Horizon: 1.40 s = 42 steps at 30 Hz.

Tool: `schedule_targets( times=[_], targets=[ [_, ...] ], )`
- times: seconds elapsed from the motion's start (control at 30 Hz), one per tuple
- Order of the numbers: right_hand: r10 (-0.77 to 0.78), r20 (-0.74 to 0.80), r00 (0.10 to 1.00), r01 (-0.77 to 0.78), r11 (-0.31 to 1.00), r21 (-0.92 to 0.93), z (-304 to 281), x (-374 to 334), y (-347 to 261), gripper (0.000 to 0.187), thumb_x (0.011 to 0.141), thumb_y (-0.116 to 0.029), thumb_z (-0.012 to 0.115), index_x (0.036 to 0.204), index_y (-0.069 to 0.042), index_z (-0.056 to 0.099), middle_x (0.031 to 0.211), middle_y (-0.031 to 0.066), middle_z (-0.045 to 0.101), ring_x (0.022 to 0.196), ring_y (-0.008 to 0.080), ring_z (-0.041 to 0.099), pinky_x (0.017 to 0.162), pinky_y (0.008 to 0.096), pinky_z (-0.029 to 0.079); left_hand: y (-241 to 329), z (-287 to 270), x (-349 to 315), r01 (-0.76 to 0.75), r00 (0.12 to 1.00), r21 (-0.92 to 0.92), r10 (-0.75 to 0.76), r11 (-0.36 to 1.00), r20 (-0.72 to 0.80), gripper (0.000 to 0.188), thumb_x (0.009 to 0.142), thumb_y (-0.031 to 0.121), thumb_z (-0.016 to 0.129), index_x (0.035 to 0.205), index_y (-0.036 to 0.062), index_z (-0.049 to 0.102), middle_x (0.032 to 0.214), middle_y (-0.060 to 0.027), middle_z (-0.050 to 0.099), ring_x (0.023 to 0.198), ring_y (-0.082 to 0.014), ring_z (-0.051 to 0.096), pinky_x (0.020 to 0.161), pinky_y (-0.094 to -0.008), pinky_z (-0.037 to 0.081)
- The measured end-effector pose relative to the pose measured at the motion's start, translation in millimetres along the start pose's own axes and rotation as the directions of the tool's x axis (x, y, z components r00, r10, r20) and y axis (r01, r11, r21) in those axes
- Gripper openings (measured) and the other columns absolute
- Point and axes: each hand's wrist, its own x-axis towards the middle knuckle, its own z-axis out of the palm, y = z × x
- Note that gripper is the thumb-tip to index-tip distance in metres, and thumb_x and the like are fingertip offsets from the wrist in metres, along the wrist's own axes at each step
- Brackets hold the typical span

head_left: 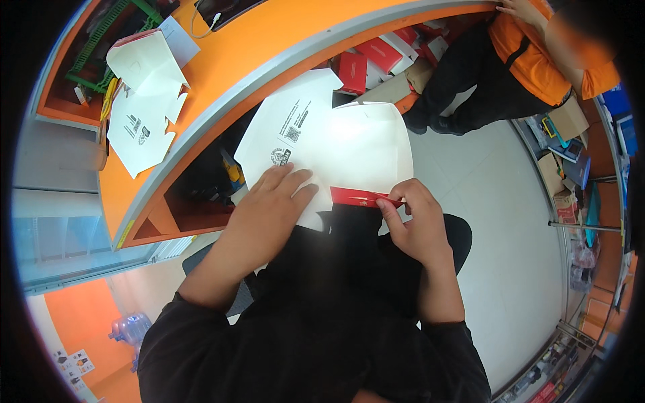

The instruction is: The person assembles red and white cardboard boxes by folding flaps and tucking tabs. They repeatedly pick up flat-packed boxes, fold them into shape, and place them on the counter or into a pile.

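A partly folded white cardboard food box [363,144] with a red outer side rests over my lap, its printed flap spread out to the left. My left hand [272,201] lies on that flap with the fingers stretched out flat. At the box's near right corner, my right hand [416,218] pinches the red side wall between thumb and fingers. The wall stands folded up along the near edge. A second box of the same kind [144,74], also partly folded, lies open on the orange counter at the upper left.
The orange counter [262,33] curves along the far left, with a green rack [101,50] behind. Several red and white boxes [379,54] are piled under it. Another person in orange [524,50] stands at the upper right. Cluttered shelves [578,168] line the right; plastic bottles [131,328] are lower left.
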Motion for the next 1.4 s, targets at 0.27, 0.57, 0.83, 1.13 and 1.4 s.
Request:
schedule_targets(
  times=[0.27,0.57,0.83,1.13,1.4],
  targets=[
    [-0.047,0.124,0.991,0.046,0.999,0.008,-7,8,-17,0.013,0.088,-0.006,0.075,0.09,-0.005,0.061,0.085,0.0085,0.063,0.074,0.0241,0.061,0.066,0.0332,0.048,0,9,16,-0.03,0.975,-0.22,-0.021,0.975,-0.222,0.007,0.088,0.017,0.074,0.087,0.0104,0.074,0.084,-0.0047,0.071,0.081,-0.0281,0.068,0.082,-0.0412,0.053],
    [-0.185,0.179,0.966,0.184,0.983,0.022,21,6,-25,0.009,0.087,-0.001,0.069,0.093,-0.005,0.064,0.087,0.0113,0.064,0.082,0.0313,0.065,0.074,0.0391,0.054,15,42,17,0.089,0.924,-0.212,-0.16,0.973,-0.348,0.003,0.083,0.014,0.073,0.081,0.014,0.075,0.081,-0.0058,0.073,0.079,-0.0281,0.069,0.071,-0.0397,0.055],
    [-0.153,0.098,0.983,0.151,0.988,0.021,30,4,-25,0.011,0.088,-0.002,0.071,0.098,-0.004,0.066,0.089,0.0118,0.065,0.083,0.0312,0.066,0.075,0.0393,0.054,28,37,17,0.157,0.972,-0.239,-0.193,0.958,-0.134,0.019,0.089,0.01,0.068,0.107,0.0124,0.069,0.094,-0.0096,0.072,0.086,-0.0324,0.069,0.073,-0.0433,0.055],
    [-0.106,-0.062,0.992,0.104,0.994,-0.033,21,-18,-23,0.016,0.084,-0.002,0.073,0.099,-0.007,0.07,0.085,0.0093,0.064,0.077,0.0291,0.064,0.071,0.0378,0.053,27,36,-9,-0.363,0.743,-0.288,0.089,0.886,-0.663,0.04,0.097,-0.002,0.059,0.135,0.0058,0.049,0.138,-0.0177,0.053,0.114,-0.0341,0.063,0.09,-0.0436,0.055],
    [-0.183,0.119,0.976,0.178,0.982,0.058,13,-53,-50,0.023,0.086,-0.007,0.07,0.109,-0.007,0.069,0.089,0.009,0.061,0.084,0.0288,0.062,0.074,0.0394,0.052,14,66,-2,-0.252,0.833,-0.965,-0.49,0.076,-0.256,0.126,0.078,0.053,0.086,0.162,0.0061,0.003,0.165,-0.0236,0.017,0.147,-0.035,0.038,0.113,-0.0444,0.041]
  ],
)
